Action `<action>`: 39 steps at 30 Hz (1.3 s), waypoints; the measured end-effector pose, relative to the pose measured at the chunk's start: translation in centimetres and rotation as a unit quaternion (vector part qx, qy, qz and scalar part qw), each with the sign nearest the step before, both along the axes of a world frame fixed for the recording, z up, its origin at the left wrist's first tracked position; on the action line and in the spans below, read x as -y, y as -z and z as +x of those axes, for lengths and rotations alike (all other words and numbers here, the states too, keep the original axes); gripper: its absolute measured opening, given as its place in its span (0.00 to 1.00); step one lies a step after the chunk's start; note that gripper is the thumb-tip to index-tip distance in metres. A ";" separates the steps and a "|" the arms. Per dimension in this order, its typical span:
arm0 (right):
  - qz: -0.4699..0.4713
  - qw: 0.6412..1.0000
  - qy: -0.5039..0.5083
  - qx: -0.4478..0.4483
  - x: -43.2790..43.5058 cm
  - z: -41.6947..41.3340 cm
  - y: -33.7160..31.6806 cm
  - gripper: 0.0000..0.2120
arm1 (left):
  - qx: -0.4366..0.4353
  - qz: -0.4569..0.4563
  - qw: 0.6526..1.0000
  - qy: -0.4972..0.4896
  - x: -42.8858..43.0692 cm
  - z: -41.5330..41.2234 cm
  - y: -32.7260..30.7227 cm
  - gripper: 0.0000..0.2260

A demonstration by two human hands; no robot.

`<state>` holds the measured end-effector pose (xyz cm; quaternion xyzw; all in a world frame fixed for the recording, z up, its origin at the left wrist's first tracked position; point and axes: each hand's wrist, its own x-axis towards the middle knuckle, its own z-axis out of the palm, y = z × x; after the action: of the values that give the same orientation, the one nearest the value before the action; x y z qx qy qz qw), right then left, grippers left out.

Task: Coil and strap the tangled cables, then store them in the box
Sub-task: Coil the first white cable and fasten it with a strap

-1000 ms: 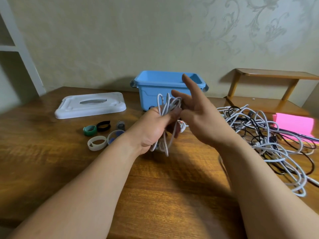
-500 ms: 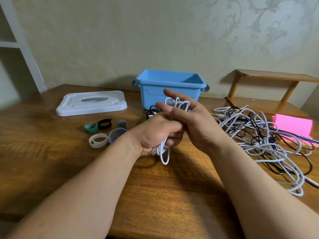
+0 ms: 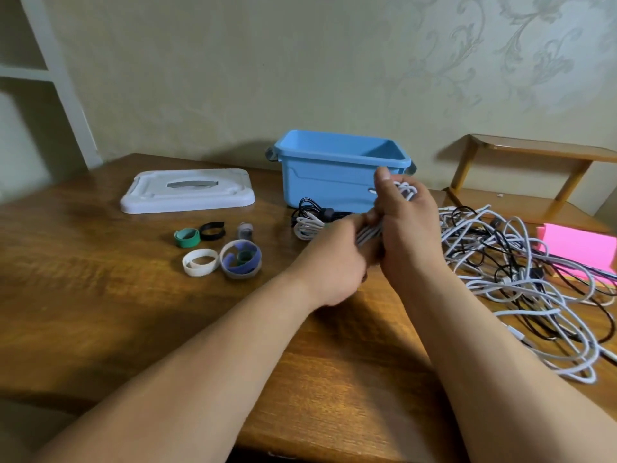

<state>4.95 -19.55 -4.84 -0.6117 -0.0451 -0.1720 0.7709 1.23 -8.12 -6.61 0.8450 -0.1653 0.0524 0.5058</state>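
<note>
Just in front of the blue box (image 3: 320, 182), the left hand (image 3: 334, 265) and right hand (image 3: 409, 235) both grip the white cable coil (image 3: 405, 189), fingers (image 3: 384, 195) curled. Best to hold the loops squeezed together until a strap (image 3: 199, 262) goes around.

The blue box (image 3: 334, 182) stood open-topped, coiled cables (image 3: 309, 222) lying just before its front wall. A cable tangle (image 3: 521, 282) crowded the right of the table (image 3: 334, 362). Strap rolls (image 3: 217, 252) and a white lid (image 3: 187, 192) occupied the left, with bare wood between.
</note>
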 end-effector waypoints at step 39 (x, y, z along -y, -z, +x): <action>-0.345 0.931 -0.114 0.036 -12.4 -0.4 -2.7 0.12 | 0.051 -0.283 0.928 -0.237 -16.1 0.6 -1.5 0.18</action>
<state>4.55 -7.16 -2.18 -0.8242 -0.1989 -0.0786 0.5243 1.83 8.01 -5.08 0.6776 0.0362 0.2582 0.6877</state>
